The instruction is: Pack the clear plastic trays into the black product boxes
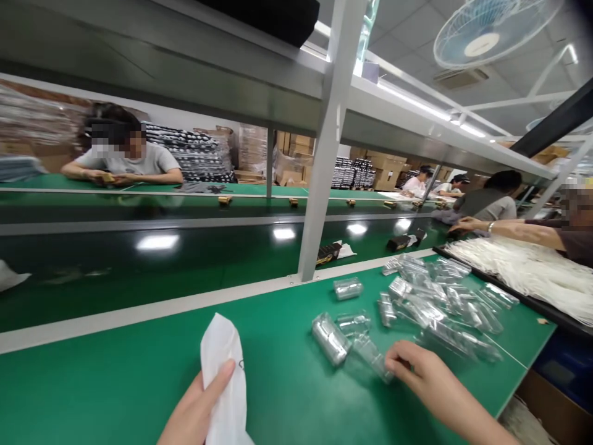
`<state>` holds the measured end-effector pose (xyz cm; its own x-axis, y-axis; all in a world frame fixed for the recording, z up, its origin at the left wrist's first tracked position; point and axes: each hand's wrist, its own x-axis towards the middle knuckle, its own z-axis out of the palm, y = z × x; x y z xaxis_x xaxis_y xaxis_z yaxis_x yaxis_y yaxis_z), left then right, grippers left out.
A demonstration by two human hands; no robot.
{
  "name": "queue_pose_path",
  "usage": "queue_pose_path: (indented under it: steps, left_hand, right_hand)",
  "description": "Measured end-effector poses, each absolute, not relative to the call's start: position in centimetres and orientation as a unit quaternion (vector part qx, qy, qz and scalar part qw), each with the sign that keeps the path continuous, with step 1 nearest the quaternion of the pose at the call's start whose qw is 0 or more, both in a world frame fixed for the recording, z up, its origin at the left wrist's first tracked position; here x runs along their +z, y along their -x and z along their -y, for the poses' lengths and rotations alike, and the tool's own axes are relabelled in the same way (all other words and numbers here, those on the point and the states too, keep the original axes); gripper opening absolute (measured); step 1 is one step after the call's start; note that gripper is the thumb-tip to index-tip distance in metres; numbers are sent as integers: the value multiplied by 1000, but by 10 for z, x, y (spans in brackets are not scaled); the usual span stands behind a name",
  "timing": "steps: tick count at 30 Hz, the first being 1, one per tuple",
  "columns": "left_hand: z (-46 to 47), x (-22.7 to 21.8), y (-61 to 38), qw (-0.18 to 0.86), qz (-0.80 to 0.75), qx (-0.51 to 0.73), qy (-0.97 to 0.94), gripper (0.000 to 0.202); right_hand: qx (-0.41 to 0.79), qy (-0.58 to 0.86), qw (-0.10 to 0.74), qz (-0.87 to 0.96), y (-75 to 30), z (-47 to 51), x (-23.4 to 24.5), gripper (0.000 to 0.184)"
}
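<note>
1. Currently the left hand [197, 411] sits at 7 o'clock in view, fingers curled behind a white pouch [223, 377], thumb pressed across its front: a firm hold, hand mostly closed. Small dark print shows near the pouch's edge.
2. Right hand [417, 371] lies at 5 o'clock, palm down, fingers loosely curved, half open. Fingertips touch the end of one clear plastic case [370, 361]; cannot tell whether they grip it or only rest on it.
3. Clear plastic cases [440, 303] lie on their sides, heaped at 3 o'clock on the green workbench [139, 371]. Some hold silvery contents, such as the case [330, 339] just beside the right hand. Overlap blocks an exact count: at least a dozen.
4. Black tray [486, 281] of white cords [523, 284] sits at 2 o'clock, its rim just beyond the heap. One tray.
5. Nearby, a co-worker's hand [466, 225] reaches out above the tray's far end.
6. Count of other people in view: five, including a seated co-worker [123, 164] across the line at 10 o'clock.
7. Belt at 12 o'clock carries two dark packs [328, 252], each on white paper.
</note>
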<state>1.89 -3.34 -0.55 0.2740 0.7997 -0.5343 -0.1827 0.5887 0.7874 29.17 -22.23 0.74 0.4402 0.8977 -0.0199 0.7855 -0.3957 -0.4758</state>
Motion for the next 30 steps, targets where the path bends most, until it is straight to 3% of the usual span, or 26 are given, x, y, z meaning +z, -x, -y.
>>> queue_pose_path:
  steps: [4, 9, 14, 21, 26, 30]
  left_hand:
    - [31, -6, -17, 758, -489, 311, -299, 49]
    - [30, -12, -15, 764, -465, 331, -303, 43]
    - [31, -15, -12, 770, -438, 343, -312, 42]
    - [30, -18, -11, 772, -430, 348, -313, 45]
    - [36, -13, -13, 746, -422, 388, -339, 46]
    - [38, -15, -15, 749, -391, 428, -322, 61]
  right_hand:
    - [121, 829, 203, 506, -296, 223, 9, 25]
    - [52, 817, 132, 559, -308, 226, -2, 12]
    - [1, 802, 160, 575, -321, 227, -12, 22]
    - [-78, 776, 165, 604, -331, 219, -2, 20]
    - [-101, 751, 236, 608, -277, 179, 26, 20]
    - [-56, 652, 292, 697, -183, 125, 11, 12]
